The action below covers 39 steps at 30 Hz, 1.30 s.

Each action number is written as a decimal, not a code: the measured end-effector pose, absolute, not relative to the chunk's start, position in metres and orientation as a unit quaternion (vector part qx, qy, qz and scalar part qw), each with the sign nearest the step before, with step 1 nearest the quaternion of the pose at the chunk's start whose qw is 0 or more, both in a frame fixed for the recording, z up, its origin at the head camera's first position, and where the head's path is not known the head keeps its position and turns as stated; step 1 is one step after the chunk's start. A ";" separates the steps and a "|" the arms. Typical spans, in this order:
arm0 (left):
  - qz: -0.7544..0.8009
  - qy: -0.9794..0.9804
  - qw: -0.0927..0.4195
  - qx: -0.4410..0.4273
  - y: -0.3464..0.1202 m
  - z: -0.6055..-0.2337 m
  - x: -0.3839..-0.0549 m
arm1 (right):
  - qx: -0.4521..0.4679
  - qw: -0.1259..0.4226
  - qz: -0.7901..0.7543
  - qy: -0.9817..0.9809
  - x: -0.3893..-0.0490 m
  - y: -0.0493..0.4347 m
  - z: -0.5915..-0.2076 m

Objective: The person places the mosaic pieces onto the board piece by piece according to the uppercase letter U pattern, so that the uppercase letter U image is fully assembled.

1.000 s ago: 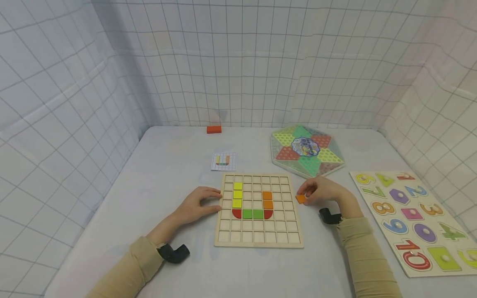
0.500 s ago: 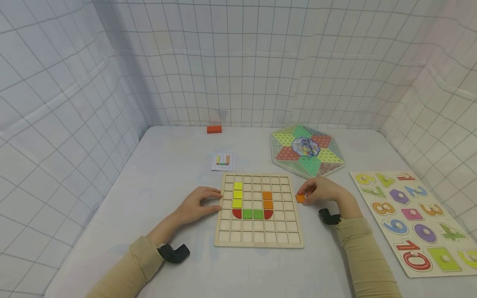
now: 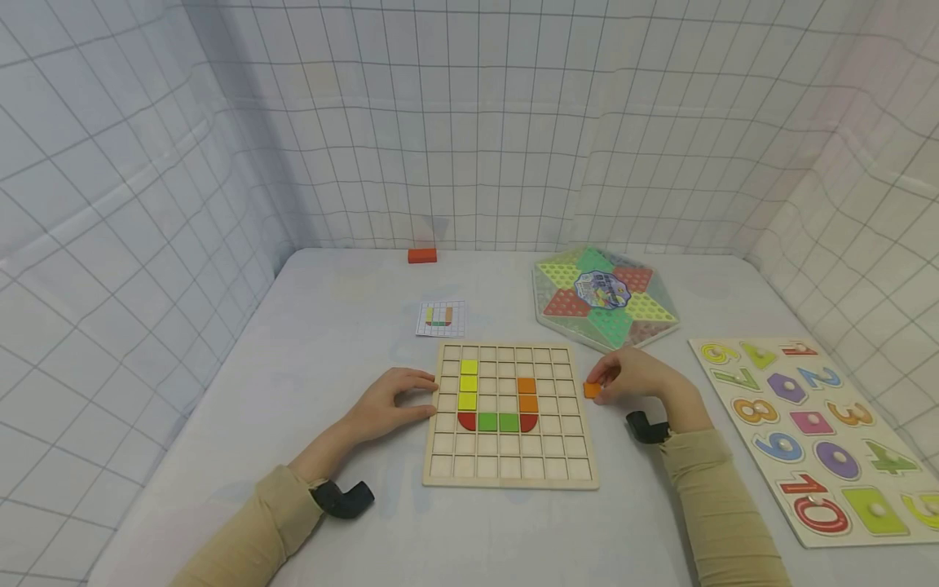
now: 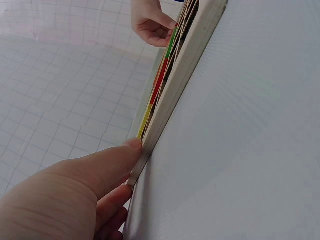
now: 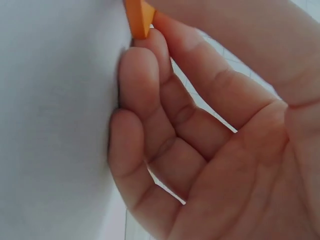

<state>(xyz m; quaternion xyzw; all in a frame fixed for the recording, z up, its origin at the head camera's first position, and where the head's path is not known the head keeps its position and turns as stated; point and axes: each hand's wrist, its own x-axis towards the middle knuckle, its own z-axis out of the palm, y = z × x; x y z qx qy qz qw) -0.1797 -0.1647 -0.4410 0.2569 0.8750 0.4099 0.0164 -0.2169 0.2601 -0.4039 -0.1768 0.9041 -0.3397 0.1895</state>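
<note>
A wooden grid board (image 3: 511, 481) lies flat with coloured tiles set in a U shape. Three yellow tiles (image 3: 468, 383) form its left side, two orange tiles (image 3: 527, 403) its right. Green tiles (image 3: 498, 421) run between two rounded red tiles (image 3: 528, 422) along the bottom. With thumb and fingertips, my left hand (image 3: 390, 403) touches the board's left edge. Just off the right edge, my right hand (image 3: 632, 377) pinches a loose orange square tile (image 3: 592, 390) between thumb and fingers. In the right wrist view that tile (image 5: 140, 19) is partly cut off, and the other fingers rest on the table.
A pattern card (image 3: 441, 319) with a printed U lies behind the board. Farther back sits a red block (image 3: 421, 256). A hexagonal star-patterned game board (image 3: 605, 297) is at the back right, and a number puzzle board (image 3: 814, 440) lies at the right.
The loose orange tile has turned slightly in my right fingers and now sits squarer to the board. My left hand has stayed in place.
</note>
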 end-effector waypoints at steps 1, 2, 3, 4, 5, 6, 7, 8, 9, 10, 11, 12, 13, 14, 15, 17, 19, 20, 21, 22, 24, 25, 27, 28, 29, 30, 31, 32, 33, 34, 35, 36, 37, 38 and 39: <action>0.410 0.875 0.017 0.257 -0.165 -0.441 -0.180 | -0.178 0.188 -0.339 0.904 -0.217 0.260 -0.404; 0.410 0.875 0.017 0.256 -0.165 -0.441 -0.180 | -0.181 0.187 -0.338 0.905 -0.217 0.260 -0.405; 0.410 0.875 0.017 0.256 -0.165 -0.441 -0.180 | -0.182 0.185 -0.337 0.905 -0.218 0.260 -0.405; 0.410 0.875 0.018 0.255 -0.165 -0.441 -0.180 | -0.183 0.184 -0.337 0.905 -0.218 0.260 -0.406; 0.411 0.875 0.018 0.255 -0.165 -0.441 -0.180 | -0.183 0.184 -0.337 0.905 -0.218 0.261 -0.406; 0.411 0.875 0.018 0.256 -0.165 -0.441 -0.180 | -0.182 0.183 -0.337 0.906 -0.217 0.261 -0.406; 0.411 0.875 0.018 0.256 -0.165 -0.441 -0.180 | -0.182 0.183 -0.337 0.906 -0.217 0.260 -0.405; 0.411 0.875 0.018 0.256 -0.165 -0.441 -0.180 | -0.181 0.184 -0.336 0.906 -0.217 0.260 -0.405; 0.411 0.875 0.018 0.256 -0.165 -0.441 -0.180 | -0.181 0.184 -0.335 0.906 -0.217 0.260 -0.404; 0.411 0.875 0.018 0.255 -0.164 -0.440 -0.180 | -0.180 0.184 -0.334 0.907 -0.217 0.260 -0.404; 0.411 0.875 0.018 0.255 -0.164 -0.440 -0.180 | -0.180 0.184 -0.332 0.908 -0.217 0.259 -0.404; 0.409 0.876 0.017 0.255 -0.164 -0.441 -0.180 | -0.179 0.184 -0.330 0.908 -0.217 0.259 -0.404; 0.409 0.876 0.017 0.254 -0.164 -0.441 -0.179 | -0.179 0.184 -0.329 0.909 -0.217 0.259 -0.403; 0.409 0.876 0.017 0.254 -0.164 -0.440 -0.179 | -0.178 0.184 -0.328 0.910 -0.217 0.258 -0.403; 0.409 0.877 0.018 0.252 -0.164 -0.440 -0.179 | -0.177 0.184 -0.327 0.910 -0.216 0.258 -0.403; 0.408 0.877 0.018 0.252 -0.164 -0.440 -0.179 | -0.174 0.183 -0.324 0.912 -0.216 0.258 -0.402; 0.410 0.877 0.021 0.249 -0.164 -0.440 -0.179 | -0.173 0.183 -0.324 0.912 -0.216 0.257 -0.402; 0.410 0.877 0.021 0.249 -0.164 -0.440 -0.179 | -0.174 0.183 -0.323 0.912 -0.216 0.257 -0.402; 0.409 0.878 0.022 0.249 -0.164 -0.440 -0.179 | -0.174 0.183 -0.323 0.912 -0.216 0.257 -0.402; 0.408 0.878 0.021 0.249 -0.164 -0.440 -0.179 | -0.175 0.181 -0.322 0.912 -0.216 0.257 -0.402; 0.407 0.878 0.020 0.250 -0.164 -0.441 -0.179 | -0.177 0.179 -0.323 0.912 -0.216 0.257 -0.402; 0.407 0.878 0.019 0.251 -0.164 -0.441 -0.179 | -0.178 0.178 -0.322 0.913 -0.216 0.256 -0.401; 0.407 0.878 0.022 0.249 -0.164 -0.441 -0.180 | -0.177 0.175 -0.321 0.914 -0.216 0.256 -0.401; 0.409 0.878 0.023 0.248 -0.164 -0.441 -0.180 | -0.177 0.173 -0.320 0.914 -0.216 0.255 -0.400; 0.409 0.878 0.023 0.248 -0.164 -0.441 -0.180 | -0.178 0.172 -0.320 0.914 -0.216 0.255 -0.399; 0.410 0.878 0.024 0.247 -0.164 -0.441 -0.180 | -0.179 0.169 -0.319 0.915 -0.216 0.254 -0.399; 0.411 0.877 0.025 0.246 -0.164 -0.441 -0.180 | -0.179 0.168 -0.319 0.916 -0.216 0.253 -0.398; 0.412 0.877 0.026 0.245 -0.164 -0.441 -0.180 | -0.178 0.167 -0.320 0.916 -0.216 0.252 -0.397; 0.411 0.877 0.024 0.247 -0.164 -0.441 -0.180 | -0.176 0.166 -0.321 0.916 -0.216 0.251 -0.396; 0.412 0.877 0.024 0.248 -0.164 -0.441 -0.180 | -0.175 0.164 -0.323 0.915 -0.215 0.250 -0.394; 0.411 0.877 0.024 0.248 -0.164 -0.441 -0.180 | -0.173 0.163 -0.325 0.915 -0.215 0.249 -0.393; 0.413 0.877 0.025 0.246 -0.164 -0.441 -0.180 | -0.170 0.163 -0.325 0.916 -0.215 0.247 -0.392; 0.414 0.876 0.025 0.245 -0.164 -0.441 -0.180 | -0.168 0.163 -0.327 0.916 -0.215 0.245 -0.390; 0.414 0.876 0.024 0.247 -0.164 -0.441 -0.180 | -0.167 0.161 -0.327 0.916 -0.215 0.244 -0.389; 0.414 0.876 0.023 0.248 -0.164 -0.441 -0.180 | -0.169 0.160 -0.327 0.916 -0.215 0.242 -0.388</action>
